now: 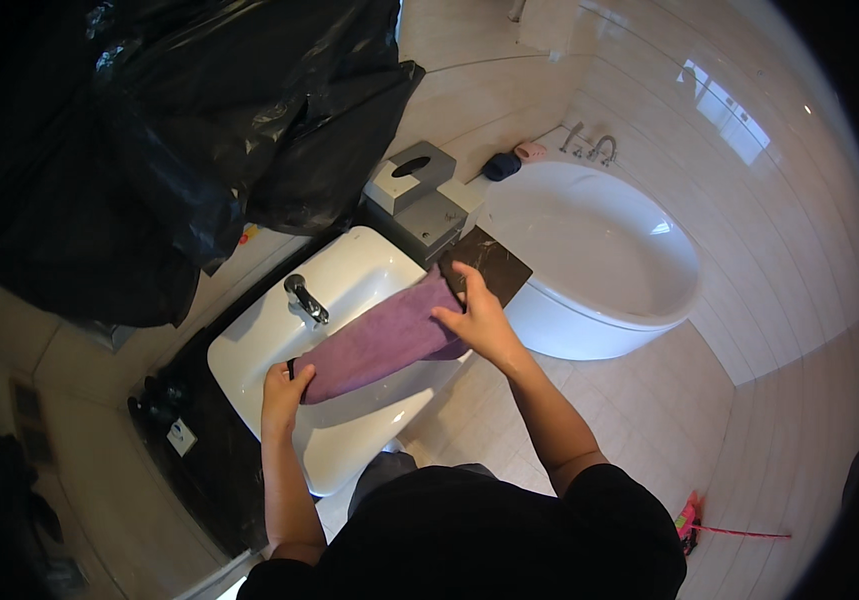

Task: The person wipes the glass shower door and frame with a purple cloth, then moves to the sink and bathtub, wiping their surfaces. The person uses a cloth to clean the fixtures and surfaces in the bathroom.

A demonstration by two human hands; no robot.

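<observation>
A purple cloth (pixel 381 338) with dark edging at its ends is stretched lengthwise between my two hands, above the white sink (pixel 354 440). My left hand (pixel 284 392) grips its near left end, thumb on top. At the upper right end, my right hand (pixel 473 315) holds the cloth between thumb and fingers, and a fold hangs beneath it. The chrome faucet (pixel 306 300) stands behind the cloth, at the back of the basin. Much of the bowl is hidden under the cloth.
Grey tissue box and drawer organiser (pixel 424 205) stand beyond the sink on the dark counter (pixel 494 265). A white bathtub (pixel 589 250) lies to the right, slippers (pixel 502 166) on its far ledge. Black plastic sheeting (pixel 179 130) covers the wall. A small white box (pixel 181 437) sits left.
</observation>
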